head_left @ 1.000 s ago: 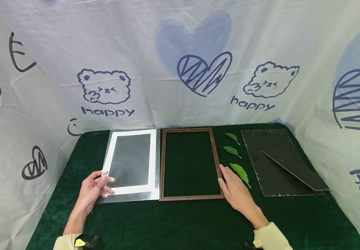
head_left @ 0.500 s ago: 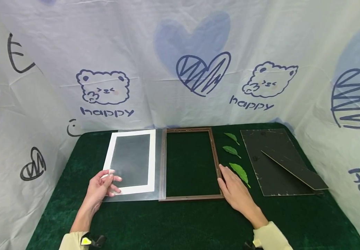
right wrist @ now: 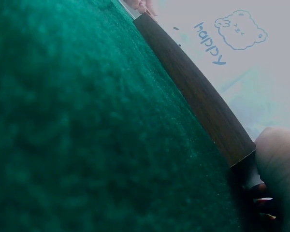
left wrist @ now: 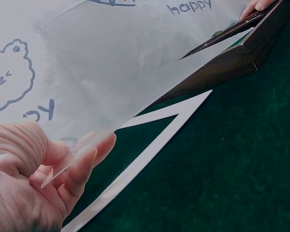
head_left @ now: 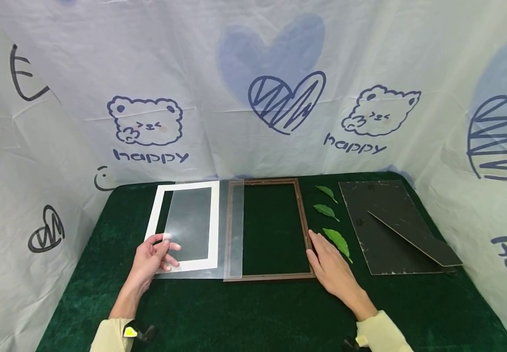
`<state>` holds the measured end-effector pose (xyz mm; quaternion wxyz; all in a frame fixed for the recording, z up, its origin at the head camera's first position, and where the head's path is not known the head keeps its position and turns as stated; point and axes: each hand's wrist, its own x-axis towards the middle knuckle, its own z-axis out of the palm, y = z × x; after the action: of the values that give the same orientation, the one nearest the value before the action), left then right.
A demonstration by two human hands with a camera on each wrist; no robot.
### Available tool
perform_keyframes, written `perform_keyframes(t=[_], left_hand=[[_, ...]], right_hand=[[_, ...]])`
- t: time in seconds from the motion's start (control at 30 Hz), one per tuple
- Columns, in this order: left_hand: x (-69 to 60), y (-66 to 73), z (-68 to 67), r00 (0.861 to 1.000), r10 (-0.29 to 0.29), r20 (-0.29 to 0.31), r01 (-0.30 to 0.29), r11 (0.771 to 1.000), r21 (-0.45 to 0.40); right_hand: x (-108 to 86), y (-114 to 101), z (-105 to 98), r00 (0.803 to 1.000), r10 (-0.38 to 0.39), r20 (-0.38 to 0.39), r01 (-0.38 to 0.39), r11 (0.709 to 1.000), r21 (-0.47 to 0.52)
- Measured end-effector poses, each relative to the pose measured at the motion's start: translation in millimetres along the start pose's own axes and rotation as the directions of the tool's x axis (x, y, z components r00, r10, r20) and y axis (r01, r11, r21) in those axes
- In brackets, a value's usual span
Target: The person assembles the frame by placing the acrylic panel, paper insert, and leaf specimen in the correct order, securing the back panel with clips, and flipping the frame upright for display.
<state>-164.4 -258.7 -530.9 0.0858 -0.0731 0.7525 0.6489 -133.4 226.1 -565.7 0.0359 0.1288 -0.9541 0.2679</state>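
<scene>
A clear sheet (head_left: 234, 234) lies over the white mat border (head_left: 213, 225) and overlaps the left side of the brown frame (head_left: 271, 277). My left hand (head_left: 150, 259) pinches the sheet's left edge between thumb and fingers; the left wrist view shows the sheet (left wrist: 121, 63) raised and tilted above the mat (left wrist: 150, 152), held by the hand (left wrist: 43, 169). With extended fingers, my right hand (head_left: 334, 269) rests against the frame's right side. In the right wrist view that hand (right wrist: 280, 159) is at a corner of the frame (right wrist: 193, 92).
Several green leaves (head_left: 337, 243) lie in a column right of the frame. Farther right is a black backing board (head_left: 381, 234) with a slanted stand piece (head_left: 416, 237) on it. A white printed sheet (head_left: 280, 49) hangs behind the green-covered table (head_left: 244, 318).
My left hand has moved right with the clear sheet, which now reaches farther over the frame and has left the mat's left strip uncovered. My right hand has stayed in place.
</scene>
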Motion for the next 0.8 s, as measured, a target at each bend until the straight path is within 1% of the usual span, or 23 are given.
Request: perform_keyframes(t=[0.13, 0.27, 0.57, 0.8], left_hand=[[3.1, -0.7, 4.4, 1.000, 0.017, 0.002, -0.017, 1.000, -0.019], [4.1, -1.4, 8.0, 1.000, 0.013, -0.004, -0.013, 0.999, -0.033], [5.7, 0.4, 15.7, 1.000, -0.003, -0.004, 0.003, 1.000, -0.021], [6.4, 0.3, 27.1, 1.000, -0.001, -0.004, 0.001, 0.999, -0.034]], right_hand=[[0.3, -1, 0, 1.000, 0.005, 0.003, -0.005, 1.000, 0.001], [-0.2, -2, -1, 1.000, 0.007, 0.003, -0.007, 1.000, 0.006], [-0.9, -1, -1, 1.000, 0.004, -0.002, -0.004, 1.000, 0.005], [-0.8, -1, 0, 1.000, 0.006, 0.000, -0.006, 1.000, 0.008]])
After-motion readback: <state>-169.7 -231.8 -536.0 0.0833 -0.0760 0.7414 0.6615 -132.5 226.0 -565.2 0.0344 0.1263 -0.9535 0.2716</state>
